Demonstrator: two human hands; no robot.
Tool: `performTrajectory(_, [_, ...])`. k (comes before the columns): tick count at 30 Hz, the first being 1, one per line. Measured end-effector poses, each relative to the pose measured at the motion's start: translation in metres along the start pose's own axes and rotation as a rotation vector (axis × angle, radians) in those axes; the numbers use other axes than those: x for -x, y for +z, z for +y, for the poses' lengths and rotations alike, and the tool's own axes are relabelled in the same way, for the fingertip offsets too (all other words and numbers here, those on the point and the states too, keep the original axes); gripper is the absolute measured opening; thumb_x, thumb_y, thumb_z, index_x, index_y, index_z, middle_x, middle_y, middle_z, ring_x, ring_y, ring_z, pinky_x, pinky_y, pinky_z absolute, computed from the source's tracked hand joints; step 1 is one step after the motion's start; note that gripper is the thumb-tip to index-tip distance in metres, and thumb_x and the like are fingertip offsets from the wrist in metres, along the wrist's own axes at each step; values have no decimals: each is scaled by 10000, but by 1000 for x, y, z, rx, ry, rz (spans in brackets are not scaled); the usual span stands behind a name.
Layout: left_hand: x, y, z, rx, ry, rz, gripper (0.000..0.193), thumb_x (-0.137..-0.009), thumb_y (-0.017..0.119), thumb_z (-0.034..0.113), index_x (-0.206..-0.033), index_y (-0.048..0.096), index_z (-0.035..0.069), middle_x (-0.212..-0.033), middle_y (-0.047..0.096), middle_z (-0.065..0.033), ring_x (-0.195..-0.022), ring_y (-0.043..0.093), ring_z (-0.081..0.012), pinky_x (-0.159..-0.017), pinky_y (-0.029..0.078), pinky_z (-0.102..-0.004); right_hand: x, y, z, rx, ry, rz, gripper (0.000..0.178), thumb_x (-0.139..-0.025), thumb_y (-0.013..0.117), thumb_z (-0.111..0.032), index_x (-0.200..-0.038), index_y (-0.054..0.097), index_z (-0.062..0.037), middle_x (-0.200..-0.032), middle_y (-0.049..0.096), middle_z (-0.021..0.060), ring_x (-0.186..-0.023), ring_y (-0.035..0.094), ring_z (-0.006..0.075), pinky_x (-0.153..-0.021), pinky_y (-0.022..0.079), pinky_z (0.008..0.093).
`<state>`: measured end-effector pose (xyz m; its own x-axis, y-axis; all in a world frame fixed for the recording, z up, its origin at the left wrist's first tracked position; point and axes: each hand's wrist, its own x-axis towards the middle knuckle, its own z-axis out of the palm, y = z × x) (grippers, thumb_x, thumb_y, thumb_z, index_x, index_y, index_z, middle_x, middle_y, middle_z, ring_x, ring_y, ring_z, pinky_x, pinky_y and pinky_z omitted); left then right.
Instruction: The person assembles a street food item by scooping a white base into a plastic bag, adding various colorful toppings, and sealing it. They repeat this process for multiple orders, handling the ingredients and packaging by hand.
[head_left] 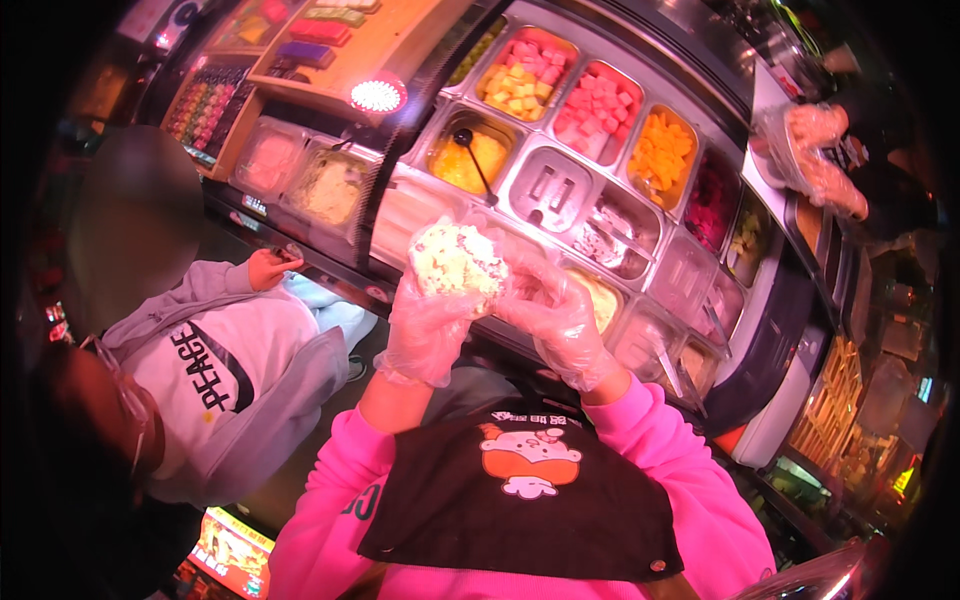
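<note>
A pale speckled ball (pixel 458 262) is cupped between gloved left hand (pixel 425 318) and right hand (pixel 553 312), just before the topping trays (pixel 575 190).

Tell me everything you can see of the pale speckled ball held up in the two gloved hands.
The pale, lumpy ball of creamy-white food with dark flecks looks soft and sticky, roughly round, with an uneven surface. It is held above the counter of metal topping trays. The left hand in a clear plastic glove cups it from below, and the right hand, also gloved, presses against its right side. What the flecks are cannot be told.
</note>
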<state>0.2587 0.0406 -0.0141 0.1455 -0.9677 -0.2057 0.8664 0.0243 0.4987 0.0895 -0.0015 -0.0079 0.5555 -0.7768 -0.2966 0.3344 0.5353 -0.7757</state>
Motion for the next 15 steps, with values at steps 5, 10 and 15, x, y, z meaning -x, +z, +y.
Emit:
performTrajectory(5, [0, 39, -30, 66, -73, -73, 898, -760, 690, -36, -1580, 328, 17, -1522, 501, -175, -1388, 533, -324, -1167, 450, -453, 19, -30, -24, -174, 93, 163, 635, -873, 739, 58, -1473, 534, 36, -1260, 693, 102, -1072, 677, 165, -908, 546, 287])
performTrajectory(10, [0, 60, -70, 44, -86, -29, 826, -843, 679, -85, -1583, 327, 22, -1516, 508, -168, -1393, 522, -297, -1183, 424, -437, 45, -52, -42, -155, 34, 233, 620, -867, 752, 45, -1454, 551, 31, -1222, 708, 91, -1017, 681, 135, -868, 537, 261])
performTrajectory(15, [-1, 65, -117, -231, 5, 69, 724, -911, 581, -136, -1577, 350, 29, -1455, 547, -147, -1353, 558, -292, -1155, 460, -417, 61, -71, -45, -46, 16, 250, 629, -876, 758, 34, -1465, 536, 24, -1238, 694, 88, -1074, 674, 147, -931, 544, 289])
